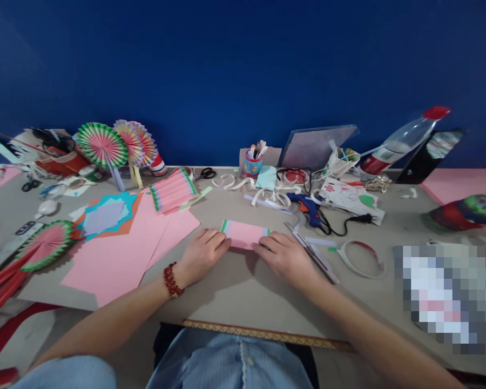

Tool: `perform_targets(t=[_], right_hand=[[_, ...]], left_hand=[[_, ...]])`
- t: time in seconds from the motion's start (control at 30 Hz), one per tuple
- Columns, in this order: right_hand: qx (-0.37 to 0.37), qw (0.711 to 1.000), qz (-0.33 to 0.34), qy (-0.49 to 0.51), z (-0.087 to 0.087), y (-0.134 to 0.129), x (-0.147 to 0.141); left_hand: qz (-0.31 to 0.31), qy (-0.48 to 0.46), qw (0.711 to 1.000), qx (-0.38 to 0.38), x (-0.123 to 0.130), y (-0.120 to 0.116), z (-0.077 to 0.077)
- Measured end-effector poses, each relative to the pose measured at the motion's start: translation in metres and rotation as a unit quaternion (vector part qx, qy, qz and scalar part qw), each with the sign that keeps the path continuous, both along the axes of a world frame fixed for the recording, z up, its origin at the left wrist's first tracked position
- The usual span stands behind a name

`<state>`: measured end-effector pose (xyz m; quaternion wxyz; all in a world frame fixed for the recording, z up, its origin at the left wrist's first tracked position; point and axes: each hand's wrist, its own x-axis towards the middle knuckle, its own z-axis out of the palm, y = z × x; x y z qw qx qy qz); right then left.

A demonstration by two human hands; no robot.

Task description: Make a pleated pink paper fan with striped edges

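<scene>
Pink paper (243, 231) sits mid-table (222, 300), between the two hands; at left, loose pink sheets (117, 259) spread out; next, the left hand (204, 251) pinches the paper's near left corner between thumb and fingers; the right hand (285, 256) grips its near right corner; farther right and far lies a blue glue gun (314, 210); the paper should be light, bendy and easily creased, best held by its two ends.

A craft workspace: table (235, 297) with paper fans (102, 143), pink sheets (117, 256), scissors (208, 173), glue gun (314, 215).
</scene>
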<state>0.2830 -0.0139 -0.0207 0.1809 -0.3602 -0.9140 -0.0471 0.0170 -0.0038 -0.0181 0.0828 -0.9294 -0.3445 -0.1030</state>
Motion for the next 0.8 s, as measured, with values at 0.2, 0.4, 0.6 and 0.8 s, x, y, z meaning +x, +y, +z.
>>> perform_targets(t=[0.2, 0.4, 0.6, 0.8], right_hand=[[-0.087, 0.996, -0.013, 0.014, -0.012, 0.0, 0.006], [-0.197, 0.971, -0.033, 0.129, -0.017, 0.008, 0.01], [-0.227, 0.957, -0.056, 0.173, -0.018, 0.013, 0.009], [-0.23, 0.952, -0.065, 0.188, -0.02, 0.013, 0.006]], left_hand=[[0.005, -0.023, 0.998, -0.058, -0.007, -0.006, -0.015], [0.069, -0.206, 0.955, -0.202, -0.009, 0.003, -0.012], [0.071, -0.209, 0.938, -0.268, -0.01, 0.019, -0.001], [0.083, -0.197, 0.929, -0.301, -0.011, 0.025, 0.001]])
